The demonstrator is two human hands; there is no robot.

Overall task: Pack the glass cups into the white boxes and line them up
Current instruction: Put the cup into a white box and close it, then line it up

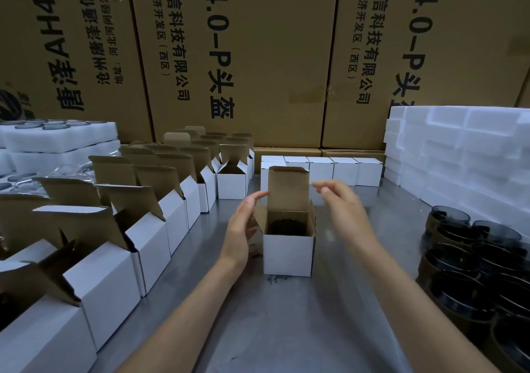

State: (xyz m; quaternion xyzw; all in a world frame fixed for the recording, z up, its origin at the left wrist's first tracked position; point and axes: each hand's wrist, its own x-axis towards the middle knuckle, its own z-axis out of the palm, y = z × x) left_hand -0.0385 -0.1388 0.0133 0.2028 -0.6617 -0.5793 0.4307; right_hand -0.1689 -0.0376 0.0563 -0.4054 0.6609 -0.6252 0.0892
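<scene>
Your left hand (243,226) and right hand (341,203) hover with loose, empty fingers flanking the light, flimsy white box (287,253); fold its lid (288,189) gently, probably over a fragile glass cup (286,227).

Dark glass cup (287,225) inside open white cardboard box (287,253): only rim visible. Stacked dark cups (470,260) right of box: cut by edge.

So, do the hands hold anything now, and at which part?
Nothing is held. The left hand and right hand are open on either side of the open box; the left fingertips reach its lid.
</scene>
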